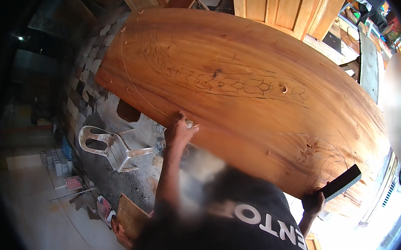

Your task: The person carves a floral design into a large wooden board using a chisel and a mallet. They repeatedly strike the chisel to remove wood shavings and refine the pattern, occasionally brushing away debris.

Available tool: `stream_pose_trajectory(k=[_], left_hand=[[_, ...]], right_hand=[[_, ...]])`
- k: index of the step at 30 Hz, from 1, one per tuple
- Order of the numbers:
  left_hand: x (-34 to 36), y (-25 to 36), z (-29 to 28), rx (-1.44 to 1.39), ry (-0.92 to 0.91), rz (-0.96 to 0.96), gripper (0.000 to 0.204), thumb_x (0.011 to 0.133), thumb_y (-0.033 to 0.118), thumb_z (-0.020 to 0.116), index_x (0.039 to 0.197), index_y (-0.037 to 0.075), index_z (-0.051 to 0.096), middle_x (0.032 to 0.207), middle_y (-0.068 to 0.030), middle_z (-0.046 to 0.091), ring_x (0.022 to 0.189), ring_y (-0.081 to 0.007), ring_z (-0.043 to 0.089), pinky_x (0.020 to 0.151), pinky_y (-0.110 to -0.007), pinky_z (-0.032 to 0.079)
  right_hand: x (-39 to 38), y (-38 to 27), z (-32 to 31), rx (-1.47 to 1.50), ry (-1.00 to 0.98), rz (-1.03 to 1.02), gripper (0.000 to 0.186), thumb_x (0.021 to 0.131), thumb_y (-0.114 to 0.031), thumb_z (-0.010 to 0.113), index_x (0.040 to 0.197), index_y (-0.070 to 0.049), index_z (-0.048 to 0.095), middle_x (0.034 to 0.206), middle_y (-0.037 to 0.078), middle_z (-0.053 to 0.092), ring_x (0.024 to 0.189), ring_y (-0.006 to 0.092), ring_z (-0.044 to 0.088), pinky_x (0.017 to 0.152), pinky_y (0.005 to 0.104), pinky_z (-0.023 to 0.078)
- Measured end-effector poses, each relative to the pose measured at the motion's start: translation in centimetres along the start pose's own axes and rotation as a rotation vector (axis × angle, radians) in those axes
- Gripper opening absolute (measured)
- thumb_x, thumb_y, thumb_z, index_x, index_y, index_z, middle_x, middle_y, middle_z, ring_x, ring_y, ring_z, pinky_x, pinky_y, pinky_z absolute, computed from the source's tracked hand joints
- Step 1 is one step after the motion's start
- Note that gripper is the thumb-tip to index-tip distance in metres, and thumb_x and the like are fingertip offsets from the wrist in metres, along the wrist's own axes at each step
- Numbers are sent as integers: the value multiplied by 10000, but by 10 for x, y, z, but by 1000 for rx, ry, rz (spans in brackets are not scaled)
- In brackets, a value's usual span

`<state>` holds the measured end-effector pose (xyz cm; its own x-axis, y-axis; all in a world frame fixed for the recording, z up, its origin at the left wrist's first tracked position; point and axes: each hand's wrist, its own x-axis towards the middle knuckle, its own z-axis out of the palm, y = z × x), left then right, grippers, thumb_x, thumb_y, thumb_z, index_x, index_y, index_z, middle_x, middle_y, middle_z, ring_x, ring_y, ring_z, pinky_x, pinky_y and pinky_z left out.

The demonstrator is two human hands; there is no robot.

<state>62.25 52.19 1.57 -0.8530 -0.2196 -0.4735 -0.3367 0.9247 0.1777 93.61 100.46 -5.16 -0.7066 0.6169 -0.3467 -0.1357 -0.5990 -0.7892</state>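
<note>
A large reddish-brown wooden slab [232, 44] with a curved far edge lies before me, marked with a drawn band of leaves and flowers [237, 85]. My left hand [181, 130] is at its near edge, fingers closed around a small pale thing [190, 124] that I cannot make out. Over at the slab's right end, my right hand [313, 202] grips a flat black bar [341, 183], which points up and to the right. Its kind does not show. Small carved or rough spots [310, 148] dot the wood, and a thin curved line runs along its left end.
A dirty white plastic chair [113, 147] stands on the dusty floor at left. Panelled wooden doors [275, 3] lean behind the slab. A small wooden board [131, 216] is at lower left, near grey stacked blocks [59, 162]. A blurred patch covers the right side.
</note>
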Motion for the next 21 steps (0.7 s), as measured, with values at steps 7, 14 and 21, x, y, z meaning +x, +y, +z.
stream_pose_trajectory(k=[7, 14, 21], left_hand=[[-51, 120, 7, -115, -88, 546, 891, 816, 514, 818, 1519, 73, 493, 879, -99, 762, 755, -276, 751, 707, -393, 593], [-133, 235, 57, -564, 346, 1403, 810, 828, 320, 860, 1507, 92, 480, 652, -2, 561, 525, -179, 549, 517, -354, 487], [-164, 276, 103, -624, 436, 1562, 725, 865, 396, 807, 1457, 109, 502, 678, 25, 513, 597, -153, 537, 602, -363, 450]], right_hand=[[6, -4, -16, 41, -175, 75, 698, 1035, -255, 559, 1638, -236, 207, 1044, 75, 647, 827, 232, 653, 792, 434, 554], [5, -6, -18, 89, -134, 121, 709, 1037, -260, 559, 1643, -257, 190, 1064, 81, 662, 845, 232, 666, 789, 437, 553], [7, -6, -24, -72, -20, 243, 396, 931, -381, 679, 1088, -18, 660, 844, 148, 728, 651, 224, 688, 605, 347, 577]])
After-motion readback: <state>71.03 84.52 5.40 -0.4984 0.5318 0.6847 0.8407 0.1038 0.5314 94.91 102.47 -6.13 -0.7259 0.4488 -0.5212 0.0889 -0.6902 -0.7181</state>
